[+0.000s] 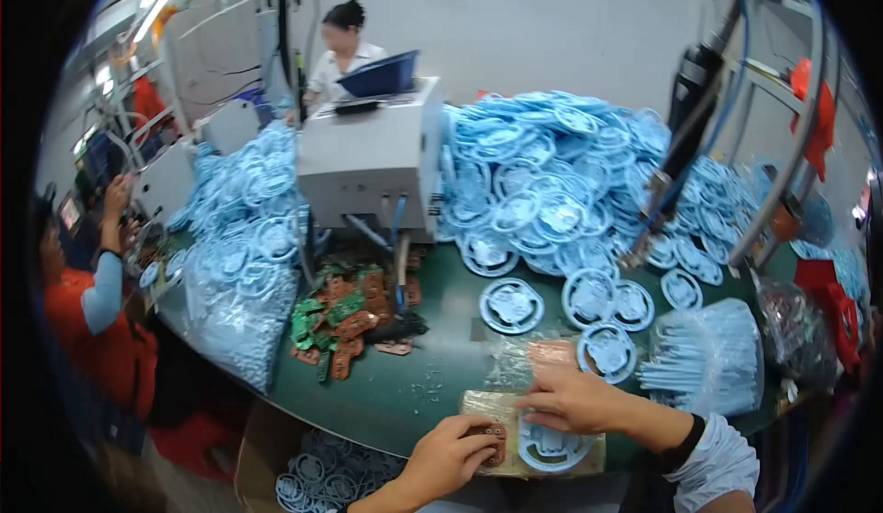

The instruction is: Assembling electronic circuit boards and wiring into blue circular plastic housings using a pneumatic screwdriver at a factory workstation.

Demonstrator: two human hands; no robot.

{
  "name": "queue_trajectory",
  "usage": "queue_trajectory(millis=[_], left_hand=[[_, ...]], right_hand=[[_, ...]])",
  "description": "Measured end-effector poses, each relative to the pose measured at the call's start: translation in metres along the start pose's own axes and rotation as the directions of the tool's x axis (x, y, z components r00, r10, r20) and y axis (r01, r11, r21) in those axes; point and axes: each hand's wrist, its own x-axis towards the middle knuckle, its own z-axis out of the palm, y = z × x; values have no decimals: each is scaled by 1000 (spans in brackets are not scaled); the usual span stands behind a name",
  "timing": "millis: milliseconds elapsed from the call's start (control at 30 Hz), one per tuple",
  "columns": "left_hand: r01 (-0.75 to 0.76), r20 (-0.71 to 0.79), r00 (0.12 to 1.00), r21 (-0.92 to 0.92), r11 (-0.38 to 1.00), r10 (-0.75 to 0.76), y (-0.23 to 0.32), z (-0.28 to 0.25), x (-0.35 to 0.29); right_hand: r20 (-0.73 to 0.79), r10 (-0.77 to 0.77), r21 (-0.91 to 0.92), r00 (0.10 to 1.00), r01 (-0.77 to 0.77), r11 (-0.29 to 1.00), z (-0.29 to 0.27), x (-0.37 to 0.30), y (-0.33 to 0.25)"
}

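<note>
Pale-blue plastic ring part (pixel 550 439) lies at five o'clock: our right hand (pixel 575 400) bends over it, our left hand (pixel 441 458) curls against a brown circuit board (pixel 496 445) beside it; whether either pinches, we cannot tell.

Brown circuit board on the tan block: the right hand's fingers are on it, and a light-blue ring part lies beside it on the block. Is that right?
Not quite: the head view shows the left hand's fingers on the brown circuit board. The light-blue ring part does lie beside it on the tan block.
</note>
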Motion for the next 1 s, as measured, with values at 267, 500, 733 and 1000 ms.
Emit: queue_trajectory(millis=[267, 500, 733, 1000], left_hand=[[125, -3, 992, -21, 992, -126, 0, -13, 4], [144, -27, 989, -8, 990, -144, 16, -14, 9], [207, -90, 973, -50, 977, -211, 33, -22, 10], [-154, 132, 978, -58, 986, 160, 34, 9, 31]], right_hand=[[-355, 411, -184, 840, -493, 850, -89, -87, -11], [-306, 561, -403, 769, -638, 656, -66, -148, -15], [-294, 490, -423, 821, -571, 703, -50, -139, -1], [-394, 444, 58, 804, -461, 886, -64, -89, -74]])
